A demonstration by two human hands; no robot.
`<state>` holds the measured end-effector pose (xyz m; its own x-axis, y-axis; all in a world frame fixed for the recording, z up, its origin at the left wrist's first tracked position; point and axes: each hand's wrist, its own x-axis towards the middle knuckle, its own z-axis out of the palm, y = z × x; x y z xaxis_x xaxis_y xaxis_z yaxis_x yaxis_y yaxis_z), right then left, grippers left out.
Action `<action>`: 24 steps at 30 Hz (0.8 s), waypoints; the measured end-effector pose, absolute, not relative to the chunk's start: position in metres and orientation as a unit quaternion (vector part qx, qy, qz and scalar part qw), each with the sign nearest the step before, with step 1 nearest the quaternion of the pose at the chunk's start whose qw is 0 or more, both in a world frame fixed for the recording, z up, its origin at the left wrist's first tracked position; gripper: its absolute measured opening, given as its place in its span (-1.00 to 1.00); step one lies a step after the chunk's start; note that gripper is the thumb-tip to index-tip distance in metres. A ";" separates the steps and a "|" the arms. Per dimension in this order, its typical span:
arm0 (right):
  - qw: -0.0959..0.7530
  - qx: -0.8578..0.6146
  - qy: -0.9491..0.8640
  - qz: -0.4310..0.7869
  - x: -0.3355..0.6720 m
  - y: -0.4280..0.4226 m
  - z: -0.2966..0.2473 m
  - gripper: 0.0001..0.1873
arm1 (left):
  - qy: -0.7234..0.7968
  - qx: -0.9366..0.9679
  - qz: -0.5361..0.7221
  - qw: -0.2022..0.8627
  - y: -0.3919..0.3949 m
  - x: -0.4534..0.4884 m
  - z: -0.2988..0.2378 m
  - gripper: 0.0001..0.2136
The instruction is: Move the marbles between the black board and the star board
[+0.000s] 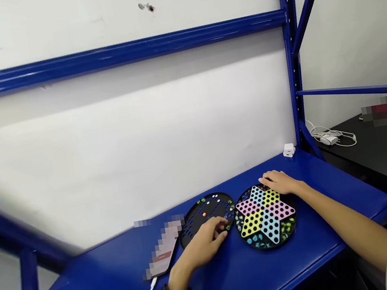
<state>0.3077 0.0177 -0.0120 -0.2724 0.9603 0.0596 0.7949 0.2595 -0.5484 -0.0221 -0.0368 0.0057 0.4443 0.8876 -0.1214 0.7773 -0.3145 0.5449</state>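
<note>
A round black Chinese-checkers board (265, 217) with a pastel star of holes lies on the blue shelf (236, 275). Marbles sit around its rim. My right hand (279, 182) rests flat on its far edge, fingers stretched out. Beside it on the left lies a round black tray (204, 211) with several coloured marbles in it. My left hand (206, 242), with a watch on the wrist, lies on the near edge of that tray, fingers curled down onto it; whether they pinch a marble is hidden.
A phone (164, 250) with a white cable lies left of the tray. A small white charger (289, 150) stands at the shelf's back by the blue upright (294, 75). A black table (370, 146) with white cables is at the right.
</note>
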 end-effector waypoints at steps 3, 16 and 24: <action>0.196 -0.574 -0.768 0.207 0.308 0.018 -0.013 -0.45 | 0.523 0.795 0.131 0.278 -0.031 -0.014 -0.002 -0.60; 0.197 -0.570 -0.769 0.210 0.308 0.019 -0.015 -0.46 | 0.576 0.779 0.190 0.161 0.018 -0.001 -0.020 -0.64; 0.197 -0.568 -0.772 0.203 0.308 0.020 -0.015 -0.46 | 0.619 0.778 0.096 0.048 0.015 0.042 -0.026 -0.69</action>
